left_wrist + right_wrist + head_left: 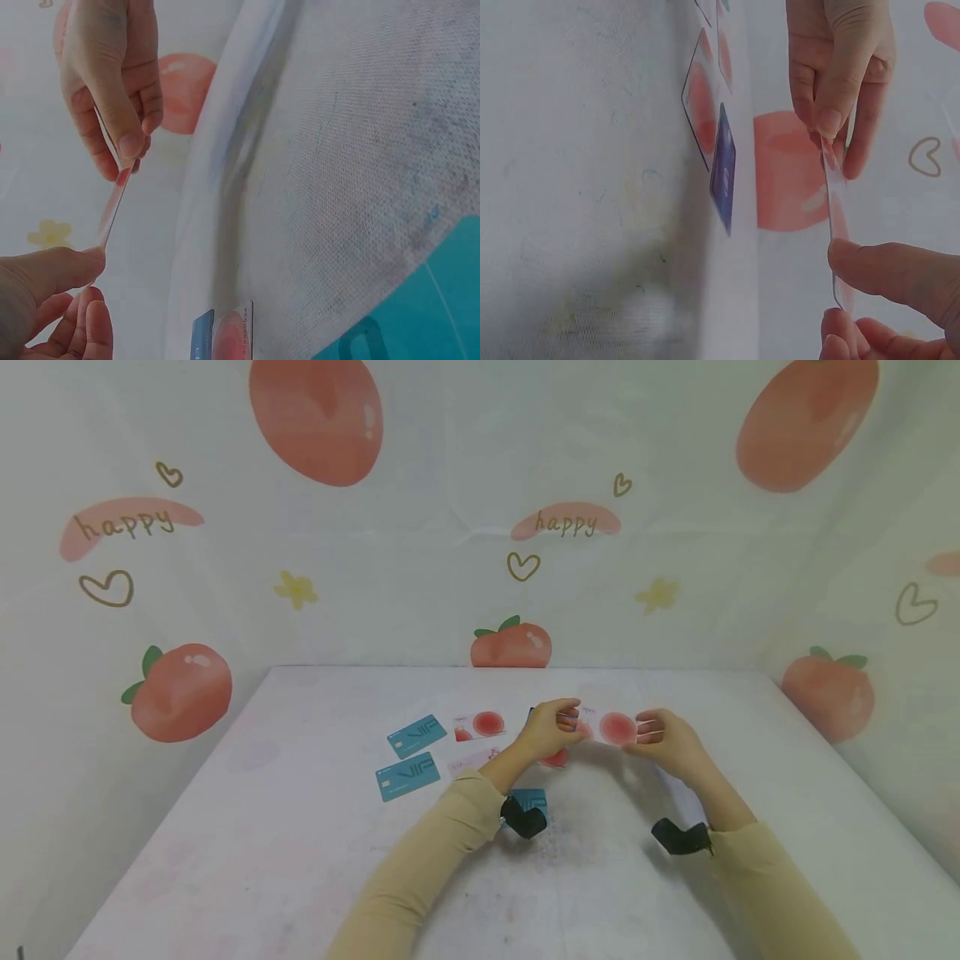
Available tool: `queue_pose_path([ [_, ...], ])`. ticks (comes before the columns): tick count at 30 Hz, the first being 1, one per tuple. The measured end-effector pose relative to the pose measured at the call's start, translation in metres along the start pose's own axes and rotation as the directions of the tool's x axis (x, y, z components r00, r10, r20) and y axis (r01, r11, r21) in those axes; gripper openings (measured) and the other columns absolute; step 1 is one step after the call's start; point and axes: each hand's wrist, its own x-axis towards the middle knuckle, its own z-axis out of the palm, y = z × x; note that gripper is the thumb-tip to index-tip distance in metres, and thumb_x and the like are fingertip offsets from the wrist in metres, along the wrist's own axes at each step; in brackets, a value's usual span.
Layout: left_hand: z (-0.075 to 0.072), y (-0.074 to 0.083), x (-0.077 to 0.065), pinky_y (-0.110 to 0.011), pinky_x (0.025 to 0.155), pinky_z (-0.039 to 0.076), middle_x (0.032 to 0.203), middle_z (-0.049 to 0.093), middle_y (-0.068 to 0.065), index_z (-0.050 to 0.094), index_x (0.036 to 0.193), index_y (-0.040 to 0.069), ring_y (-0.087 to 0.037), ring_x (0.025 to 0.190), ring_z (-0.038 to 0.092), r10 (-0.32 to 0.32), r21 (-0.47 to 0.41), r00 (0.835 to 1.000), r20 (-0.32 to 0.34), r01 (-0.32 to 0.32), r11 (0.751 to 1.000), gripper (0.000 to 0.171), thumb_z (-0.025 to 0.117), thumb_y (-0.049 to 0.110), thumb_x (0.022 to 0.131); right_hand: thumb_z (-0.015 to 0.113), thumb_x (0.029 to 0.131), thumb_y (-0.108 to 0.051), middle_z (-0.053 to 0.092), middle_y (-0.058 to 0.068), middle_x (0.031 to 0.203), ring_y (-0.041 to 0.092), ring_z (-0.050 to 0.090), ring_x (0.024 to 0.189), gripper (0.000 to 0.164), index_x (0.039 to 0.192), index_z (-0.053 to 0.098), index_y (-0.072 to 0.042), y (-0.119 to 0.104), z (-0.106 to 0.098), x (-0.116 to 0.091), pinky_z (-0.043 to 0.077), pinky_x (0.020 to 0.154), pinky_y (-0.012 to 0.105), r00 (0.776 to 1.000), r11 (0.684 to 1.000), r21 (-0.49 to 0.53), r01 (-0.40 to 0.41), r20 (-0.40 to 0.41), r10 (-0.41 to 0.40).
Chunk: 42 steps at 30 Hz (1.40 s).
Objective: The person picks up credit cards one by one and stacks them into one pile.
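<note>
A white card with red circles (618,728) is held up above the table between both hands. My left hand (547,729) pinches its left end between thumb and fingers, while my right hand (673,747) grips the right end the same way. Seen nearly edge-on in the right wrist view, the card runs from the left thumb down to the right thumb (885,268). Beneath the left hand lie another red-patterned card (555,757), partly hidden, and a dark blue card (724,176). A teal card (536,800) lies below the left wrist, partly covered by the black wrist camera.
Left of the left arm are two teal VIP cards (416,737), one nearer than the other. Beside them lie a white card with red circles (480,725) and a pale pink card (474,762), partly behind the forearm. A patterned cloth backdrop (450,568) rises behind the white table (262,860).
</note>
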Motion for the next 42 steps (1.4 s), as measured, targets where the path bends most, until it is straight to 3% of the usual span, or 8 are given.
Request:
queue_pose_path([
  [8, -0.007, 0.001, -0.008, -0.026, 0.086, 0.052, 0.115, 0.062, -0.015, 0.049, 0.134, 0.004, -0.025, 0.1, 0.062, -0.003, 0.062, 1.0, 0.031, 0.001, 0.998, 0.056, 0.069, 0.007, 0.082, 0.072, 0.08, -0.014, 0.058, 0.033, 0.11, 0.043, 0.06, 0.1, 0.056, 0.121, 0.046, 0.014, -0.004, 0.001, -0.004, 0.053, 0.083, 0.046, 0.999, 0.999, 0.01, 0.048, -0.012, -0.048],
  [22, -0.013, -0.005, -0.02, -0.025, 0.084, 0.053, 0.111, 0.06, -0.017, 0.047, 0.134, -0.001, -0.027, 0.098, 0.063, 0.02, 0.051, 0.998, 0.053, -0.022, 0.998, 0.057, 0.069, 0.005, 0.082, 0.072, 0.08, -0.018, 0.059, 0.03, 0.111, 0.042, 0.061, 0.1, 0.058, 0.123, 0.047, 0.011, -0.012, 0.004, -0.012, 0.053, 0.082, 0.046, 0.998, 0.998, 0.007, 0.069, 0.004, -0.069],
  [31, -0.014, -0.006, -0.026, -0.029, 0.087, 0.052, 0.115, 0.059, -0.014, 0.048, 0.135, 0.005, -0.025, 0.101, 0.06, -0.058, 0.052, 0.996, 0.064, 0.054, 0.997, 0.056, 0.069, 0.009, 0.083, 0.074, 0.078, -0.012, 0.06, 0.03, 0.106, 0.04, 0.062, 0.096, 0.055, 0.12, 0.048, 0.012, -0.009, 0.01, -0.011, 0.052, 0.082, 0.045, 0.996, 0.996, 0.029, 0.085, -0.012, -0.085],
  [42, -0.021, -0.016, -0.031, -0.029, 0.087, 0.053, 0.116, 0.06, -0.013, 0.048, 0.135, 0.006, -0.023, 0.098, 0.06, -0.068, 0.038, 0.994, 0.085, 0.065, 0.997, 0.057, 0.07, 0.011, 0.082, 0.074, 0.077, -0.011, 0.06, 0.028, 0.105, 0.037, 0.062, 0.095, 0.054, 0.12, 0.048, 0.01, -0.008, 0.019, -0.007, 0.054, 0.081, 0.043, 0.997, 0.997, 0.043, 0.068, 0.019, -0.069],
])
